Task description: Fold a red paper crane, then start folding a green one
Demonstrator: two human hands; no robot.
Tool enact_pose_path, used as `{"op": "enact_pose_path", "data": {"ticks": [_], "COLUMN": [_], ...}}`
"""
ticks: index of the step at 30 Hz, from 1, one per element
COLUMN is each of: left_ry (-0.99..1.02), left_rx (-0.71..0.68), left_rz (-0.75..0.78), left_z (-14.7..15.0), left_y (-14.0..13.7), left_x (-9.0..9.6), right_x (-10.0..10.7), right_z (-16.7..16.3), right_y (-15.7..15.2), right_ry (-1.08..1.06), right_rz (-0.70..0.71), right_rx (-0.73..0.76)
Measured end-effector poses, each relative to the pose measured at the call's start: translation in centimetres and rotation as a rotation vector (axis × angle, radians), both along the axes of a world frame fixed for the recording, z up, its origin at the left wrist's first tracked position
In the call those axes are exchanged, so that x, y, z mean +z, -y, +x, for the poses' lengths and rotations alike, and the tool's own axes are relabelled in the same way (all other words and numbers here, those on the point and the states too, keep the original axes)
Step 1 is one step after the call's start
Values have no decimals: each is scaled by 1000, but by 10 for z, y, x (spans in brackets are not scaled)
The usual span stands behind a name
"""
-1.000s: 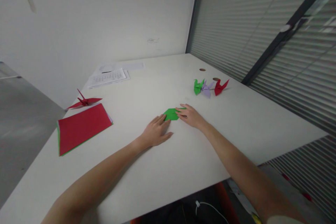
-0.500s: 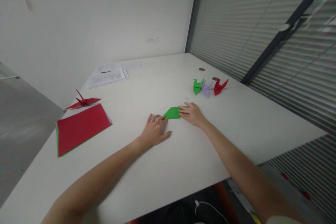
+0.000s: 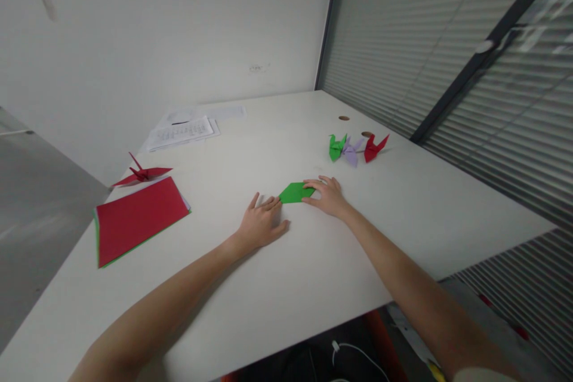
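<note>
A folded piece of green paper (image 3: 294, 193) lies flat on the white table in front of me, its left end pointed. My left hand (image 3: 260, 222) rests on the table with fingers spread, the fingertips touching that left point. Over the paper's right end lies my right hand (image 3: 328, 196), its thumb at the near edge and its index finger toward the far edge. Its fingers are apart, and the right end of the paper is partly hidden beneath them.
Origami cranes in green (image 3: 336, 147), lilac (image 3: 351, 152) and red (image 3: 375, 148) stand beyond my right hand. At left, a red crane (image 3: 142, 175) sits behind a stack of coloured paper (image 3: 142, 222). Written sheets (image 3: 181, 133) lie farther back. Blinds (image 3: 403, 42) border the right side.
My right hand's thumb and index finger have spread apart on the green paper. My left hand has slid slightly left, to the paper's tip. The paper stays in place.
</note>
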State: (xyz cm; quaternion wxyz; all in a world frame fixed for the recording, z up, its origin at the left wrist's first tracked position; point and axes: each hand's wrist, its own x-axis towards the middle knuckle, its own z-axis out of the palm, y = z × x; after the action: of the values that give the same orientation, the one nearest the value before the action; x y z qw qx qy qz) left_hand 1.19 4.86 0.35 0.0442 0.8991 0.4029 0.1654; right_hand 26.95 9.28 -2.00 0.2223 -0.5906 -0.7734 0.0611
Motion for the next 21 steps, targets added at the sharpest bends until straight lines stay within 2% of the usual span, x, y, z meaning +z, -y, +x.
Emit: {"op": "enact_pose_path", "data": {"ticks": [4, 12, 17, 21], "left_ry": [-38, -48, -32, -28], "left_rx": [27, 167, 153, 132], "left_rz": [-32, 146, 196, 166], "left_z": [1, 3, 3, 4], "left_y": [0, 8, 8, 7], "left_x": [3, 1, 0, 0], "right_x": [1, -2, -2, -3], "right_z": [-2, 0, 0, 1], "right_y": [2, 2, 2, 1], "right_ry": [0, -52, -57, -42], "right_rz": [-53, -44, -36, -25], "right_rx": [-43, -29, -15, -6]}}
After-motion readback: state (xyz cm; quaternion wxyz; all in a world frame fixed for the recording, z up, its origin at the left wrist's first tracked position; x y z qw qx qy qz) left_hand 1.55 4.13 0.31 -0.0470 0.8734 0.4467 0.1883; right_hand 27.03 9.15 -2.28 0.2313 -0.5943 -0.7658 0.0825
